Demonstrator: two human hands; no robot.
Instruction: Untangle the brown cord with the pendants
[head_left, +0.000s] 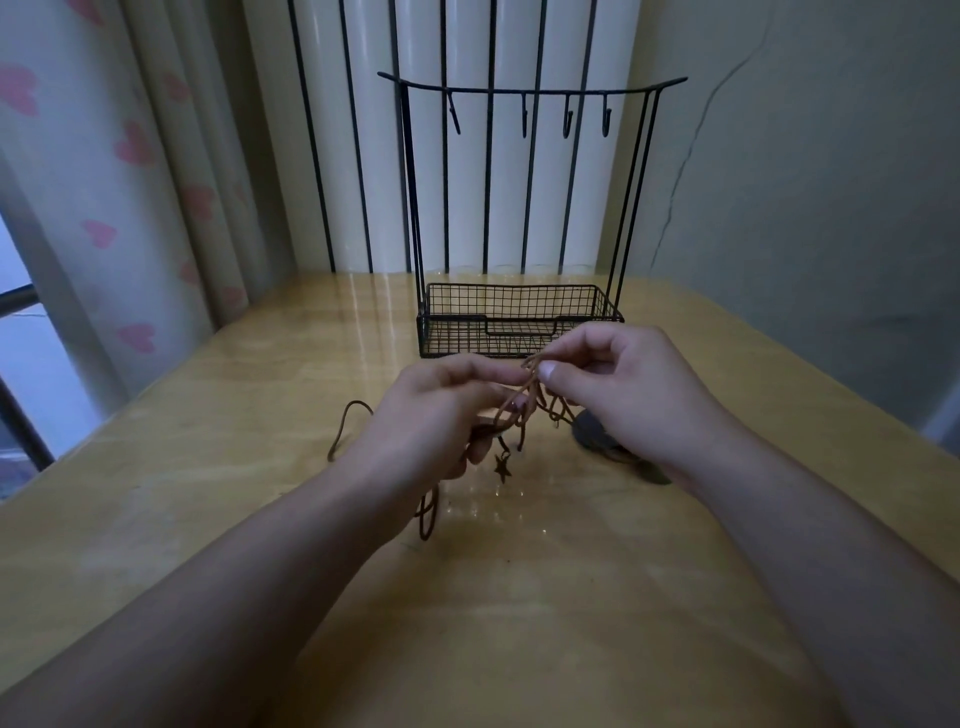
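Note:
A tangled brown cord (524, 402) hangs between my two hands above the wooden table (218, 415). My left hand (431, 415) grips a bunch of its strands in curled fingers. My right hand (628, 384) pinches the top of the tangle between thumb and forefinger. A small star pendant (502, 467) dangles below my left hand. Loops of the cord trail over the table at the left (345, 426) and under my left wrist (428, 514). A dark round pendant (589, 431) lies half hidden beneath my right hand.
A black wire rack with a mesh basket (519, 322) and a top bar carrying several hooks (530, 93) stands at the back of the table. A white radiator (467, 156) is behind it. A heart-patterned curtain (135, 182) hangs at the left.

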